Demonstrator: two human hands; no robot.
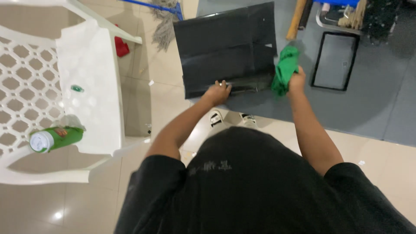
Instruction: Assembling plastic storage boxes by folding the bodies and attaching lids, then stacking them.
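Floor of pale tile fills most of the head view, with a grey mat from 12 to 3 o'clock. White plastic chair stands at 9 o'clock, well apart from the work; on its seat lies a green spray can with a white cap, on its side, and a small green cap or bit sits higher on the seat. Black panel, flat and glossy, is held up at 12 o'clock, tilted toward the wearer. Left hand pinches the panel's lower edge, fingers curled over it. Right hand is closed in a fist around a bunched green cloth, which touches the panel's right edge at about 1 o'clock. Judged step: wiping the panel, cloth working at the right side. Next pass would call for a firm left grip while the cloth sweeps leftward across the face. Mop head and a framed tray lie beyond.
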